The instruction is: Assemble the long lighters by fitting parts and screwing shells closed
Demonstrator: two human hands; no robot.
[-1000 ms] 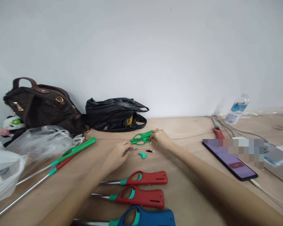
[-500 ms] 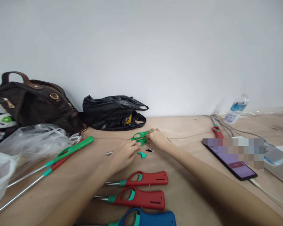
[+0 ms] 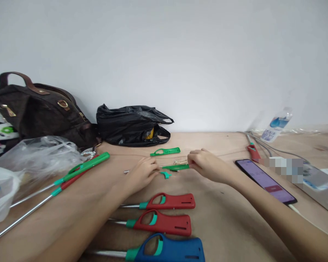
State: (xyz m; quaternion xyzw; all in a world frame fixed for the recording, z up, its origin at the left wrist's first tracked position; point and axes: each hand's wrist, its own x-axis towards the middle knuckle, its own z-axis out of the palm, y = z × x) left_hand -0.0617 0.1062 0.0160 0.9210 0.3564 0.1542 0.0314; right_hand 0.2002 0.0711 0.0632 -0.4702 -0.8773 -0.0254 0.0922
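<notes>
My right hand (image 3: 206, 165) pinches the right end of a green lighter handle half (image 3: 177, 167), seen edge-on above the table. A pale inner part (image 3: 181, 161) shows along its top. At the left end of that half, my left hand (image 3: 143, 173) has its fingers curled in; what they hold is hidden. A short metal piece (image 3: 126, 171) shows left of that hand. Between the hands lies a teal trigger (image 3: 166, 175), with a small dark part (image 3: 175, 170) just above it. Behind them, the other green handle half (image 3: 165, 151) lies flat.
In front lie two red lighters (image 3: 171, 201) and a blue lighter (image 3: 171, 249). More long lighters (image 3: 86, 167) lie left, beside clear plastic bags (image 3: 43, 153) and a brown bag (image 3: 49, 116). A black plastic bag (image 3: 131, 125) stands behind. Right are a phone (image 3: 265, 180), cables and a bottle (image 3: 277, 123).
My right hand has moved right with one green handle half, now apart from the other half, which stays behind. My left hand has barely moved. The camera view has shifted slightly.
</notes>
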